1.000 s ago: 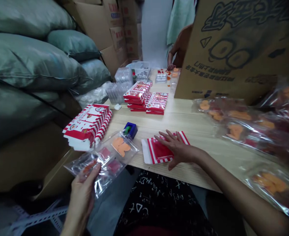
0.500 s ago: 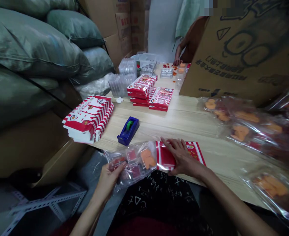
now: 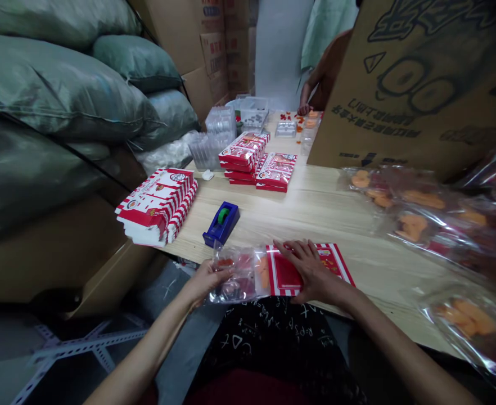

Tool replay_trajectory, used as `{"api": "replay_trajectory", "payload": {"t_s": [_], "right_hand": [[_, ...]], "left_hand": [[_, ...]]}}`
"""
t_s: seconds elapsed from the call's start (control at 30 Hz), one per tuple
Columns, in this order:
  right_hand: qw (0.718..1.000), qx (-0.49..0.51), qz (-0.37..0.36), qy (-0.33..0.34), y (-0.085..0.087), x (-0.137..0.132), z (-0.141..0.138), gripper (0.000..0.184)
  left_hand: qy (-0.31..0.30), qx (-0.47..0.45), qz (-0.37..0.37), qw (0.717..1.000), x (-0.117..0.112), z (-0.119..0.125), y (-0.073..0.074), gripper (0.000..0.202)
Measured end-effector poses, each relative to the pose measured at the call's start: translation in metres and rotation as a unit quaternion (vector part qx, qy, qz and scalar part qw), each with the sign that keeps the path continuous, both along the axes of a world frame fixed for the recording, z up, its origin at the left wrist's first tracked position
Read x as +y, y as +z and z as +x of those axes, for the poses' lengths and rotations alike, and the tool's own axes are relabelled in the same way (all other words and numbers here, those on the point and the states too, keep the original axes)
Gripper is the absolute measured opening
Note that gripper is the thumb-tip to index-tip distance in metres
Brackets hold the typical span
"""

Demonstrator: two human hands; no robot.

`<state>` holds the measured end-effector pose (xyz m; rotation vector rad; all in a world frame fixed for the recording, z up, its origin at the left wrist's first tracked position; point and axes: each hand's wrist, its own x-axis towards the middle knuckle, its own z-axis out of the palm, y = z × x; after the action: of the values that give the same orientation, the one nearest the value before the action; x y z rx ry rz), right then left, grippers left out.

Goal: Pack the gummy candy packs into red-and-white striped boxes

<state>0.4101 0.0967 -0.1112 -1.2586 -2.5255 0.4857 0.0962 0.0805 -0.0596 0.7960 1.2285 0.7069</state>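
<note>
My left hand (image 3: 206, 279) grips the left end of a clear plastic packet (image 3: 242, 274) with red and orange pieces inside. The packet's right end sits partly inside a flat red-and-white striped box (image 3: 311, 269) at the table's near edge. My right hand (image 3: 309, 270) lies on that box with its fingers spread, holding it down by its open left end.
A blue tape dispenser (image 3: 221, 224) stands just behind the packet. A pile of flat striped boxes (image 3: 159, 205) lies at the left edge, filled boxes (image 3: 258, 163) stack farther back. Several clear packets (image 3: 433, 219) lie right, below a big cardboard box (image 3: 416, 84). Another person's arm (image 3: 315, 84) works at the far end.
My left hand has brought the packet from the left onto the table and pushed it rightward into the striped box, which my right hand drew to the near edge.
</note>
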Motion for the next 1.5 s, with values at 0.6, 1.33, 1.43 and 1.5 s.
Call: {"api": "replay_trajectory", "payload": {"t_s": [0.6,1.33,1.43,1.5], "right_hand": [[0.999,0.021,-0.003,-0.032,0.012,-0.016,-0.003,0.137],[0.992,0.028,0.057,-0.112,0.026,-0.043,-0.035,0.133],[0.987,0.069,0.057,-0.136,0.041,-0.052,-0.039,0.136],[0.98,0.102,0.068,-0.157,0.056,-0.061,-0.046,0.141]], "left_hand": [[-0.008,0.007,0.075,0.997,0.011,0.021,-0.011,0.051],[-0.048,0.065,0.2,0.977,0.025,0.051,-0.008,0.029],[-0.067,-0.019,0.131,0.989,0.026,0.043,0.018,0.039],[-0.081,-0.026,0.132,0.988,0.025,0.033,0.045,0.04]]}}
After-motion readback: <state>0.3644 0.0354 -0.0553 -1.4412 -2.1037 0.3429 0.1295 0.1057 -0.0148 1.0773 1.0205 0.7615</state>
